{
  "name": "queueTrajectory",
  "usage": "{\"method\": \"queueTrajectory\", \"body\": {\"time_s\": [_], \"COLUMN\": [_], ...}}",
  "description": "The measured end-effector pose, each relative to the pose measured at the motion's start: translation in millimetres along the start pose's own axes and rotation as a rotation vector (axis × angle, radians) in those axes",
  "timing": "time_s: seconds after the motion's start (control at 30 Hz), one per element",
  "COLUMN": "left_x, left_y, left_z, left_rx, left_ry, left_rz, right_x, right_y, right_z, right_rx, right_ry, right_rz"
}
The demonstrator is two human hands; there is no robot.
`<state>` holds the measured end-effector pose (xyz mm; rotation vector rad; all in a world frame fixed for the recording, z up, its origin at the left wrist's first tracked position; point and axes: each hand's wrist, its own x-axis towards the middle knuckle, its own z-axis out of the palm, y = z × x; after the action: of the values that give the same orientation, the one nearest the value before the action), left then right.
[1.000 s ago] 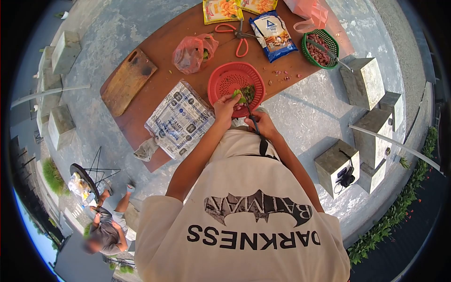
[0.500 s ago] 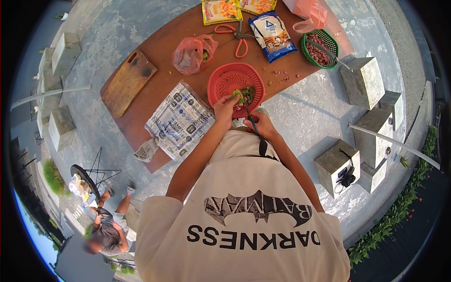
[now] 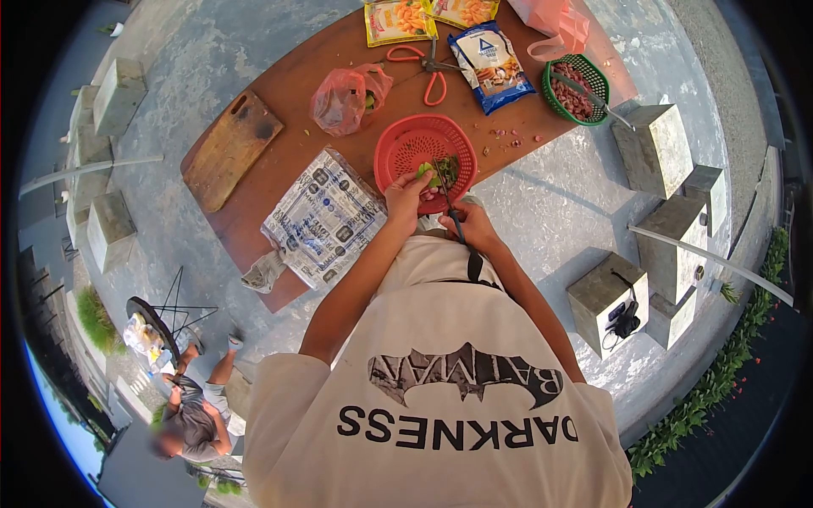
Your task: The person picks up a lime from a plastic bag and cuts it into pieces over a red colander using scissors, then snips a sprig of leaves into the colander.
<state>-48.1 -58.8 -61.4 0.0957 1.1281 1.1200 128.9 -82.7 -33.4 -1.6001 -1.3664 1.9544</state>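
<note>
My left hand [image 3: 404, 195] is closed in a pinch on a green leaf [image 3: 426, 175], held over the near part of a red plastic basket [image 3: 385, 140]. In my right hand [image 3: 472, 223] is a knife [image 3: 457, 222] with a black handle. Its narrow dark blade points up across the basket beside the leaf. Cut green pieces [image 3: 449, 167] lie on the basket's right side. Some small pinkish pieces show near my left fingers. The basket sits at the table's near edge, just in front of my lap.
The brown table [image 3: 292, 118] holds a wooden cutting board [image 3: 231, 152], printed paper [image 3: 324, 220], a pink plastic bag [image 3: 337, 106], red-handled scissors [image 3: 434, 87], a blue-white packet [image 3: 493, 68] and yellow packets [image 3: 395, 21]. A green basket [image 3: 603, 80] holds chopped reddish pieces. A person [image 3: 199, 419] sits at lower left.
The knife blade has tilted slightly and reaches further up beside the leaf. Both hands stay almost in place, and the leaf has shifted a little.
</note>
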Motion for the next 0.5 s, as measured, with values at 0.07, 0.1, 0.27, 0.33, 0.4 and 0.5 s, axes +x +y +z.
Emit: {"method": "queueTrajectory", "body": {"time_s": [0.07, 0.1, 0.27, 0.33, 0.4, 0.5], "left_x": [-0.9, -0.9, -1.9, -1.4, -0.7, 0.4], "left_y": [0.5, 0.5, 0.8, 0.0, -1.0, -2.1], "left_z": [0.3, 0.8, 2.4, 2.5, 2.2, 1.1], "left_rx": [-0.004, 0.002, 0.018, 0.035, 0.036, 0.036], "left_ry": [0.001, 0.011, 0.013, 0.019, 0.023, 0.03], "left_rz": [-0.003, -0.001, 0.005, 0.004, 0.005, -0.006], "right_x": [-0.6, -1.0, 0.4, 0.6, 2.1, 1.3], "right_y": [0.1, -1.3, -1.4, -3.7, -3.7, -4.2], "right_z": [2.0, 2.0, 2.4, 3.0, 2.9, 2.7], "right_rx": [0.013, 0.012, 0.018, -0.017, -0.068, 0.01], "right_ry": [0.012, 0.011, -0.017, -0.007, 0.002, -0.004], "right_rz": [-0.033, -0.035, -0.017, -0.015, -0.013, -0.013]}}
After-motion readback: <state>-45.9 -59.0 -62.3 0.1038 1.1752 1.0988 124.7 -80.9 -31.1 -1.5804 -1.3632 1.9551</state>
